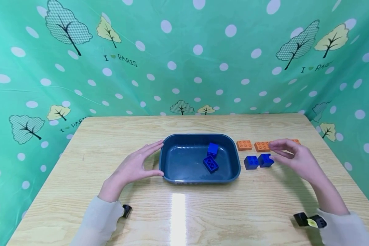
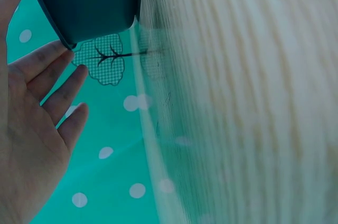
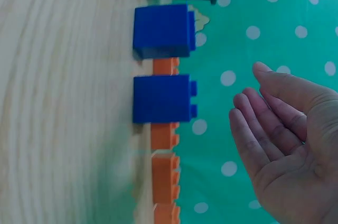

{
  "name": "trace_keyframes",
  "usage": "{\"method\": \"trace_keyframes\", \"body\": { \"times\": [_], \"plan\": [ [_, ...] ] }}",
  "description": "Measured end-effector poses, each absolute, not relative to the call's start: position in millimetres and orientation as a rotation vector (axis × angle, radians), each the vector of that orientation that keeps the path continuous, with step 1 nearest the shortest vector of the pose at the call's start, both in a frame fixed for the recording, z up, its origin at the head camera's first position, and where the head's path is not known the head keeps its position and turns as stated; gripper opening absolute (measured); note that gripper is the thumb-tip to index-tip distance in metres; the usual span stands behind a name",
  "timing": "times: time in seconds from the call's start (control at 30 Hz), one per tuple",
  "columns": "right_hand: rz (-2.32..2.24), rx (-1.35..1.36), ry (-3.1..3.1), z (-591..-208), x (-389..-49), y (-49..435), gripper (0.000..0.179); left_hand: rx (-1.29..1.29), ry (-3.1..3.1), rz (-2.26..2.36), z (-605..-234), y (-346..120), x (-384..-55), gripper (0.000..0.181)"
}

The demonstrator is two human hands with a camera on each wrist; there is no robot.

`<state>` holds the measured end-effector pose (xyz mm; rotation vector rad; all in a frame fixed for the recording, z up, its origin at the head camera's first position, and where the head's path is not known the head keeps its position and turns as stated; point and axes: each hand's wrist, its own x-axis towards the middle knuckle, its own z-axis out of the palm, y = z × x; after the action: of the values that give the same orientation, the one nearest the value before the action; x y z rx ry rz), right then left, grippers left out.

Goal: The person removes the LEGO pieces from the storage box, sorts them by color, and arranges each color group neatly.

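Observation:
A dark blue rectangular tub point(image 1: 184, 181) sits mid-table, with two blue toy bricks point(image 1: 210, 164) inside it toward the right. My left hand point(image 1: 138, 165) spans its left end, fingertips at the rim's back corner and thumb at the front corner. In the left wrist view the fingers point(image 2: 66, 94) are spread and fairly straight along the tub wall point(image 2: 90, 7). My right hand point(image 1: 298, 160) hovers just right of two more blue bricks point(image 1: 251, 163), holding nothing. In the right wrist view its relaxed fingers point(image 3: 248, 139) stand apart from the nearer blue brick point(image 3: 161, 99).
Behind the blue bricks runs a row of orange bricks point(image 1: 244, 145), partly covered by the right hand in the head view. The wooden table point(image 1: 221, 212) ends at a green dotted curtain point(image 1: 184, 68) at the back and sides.

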<state>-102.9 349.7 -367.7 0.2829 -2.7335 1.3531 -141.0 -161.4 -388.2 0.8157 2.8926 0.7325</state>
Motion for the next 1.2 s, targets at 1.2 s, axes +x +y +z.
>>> {"method": "trace_keyframes", "body": {
  "times": [1.2],
  "plan": [
    [1.553, 0.600, -2.673, -363.2, -121.6, 246.1, 0.029, 0.816, 2.892, 0.736, -389.6, -162.0, -140.9, 0.096]
  ]
}}
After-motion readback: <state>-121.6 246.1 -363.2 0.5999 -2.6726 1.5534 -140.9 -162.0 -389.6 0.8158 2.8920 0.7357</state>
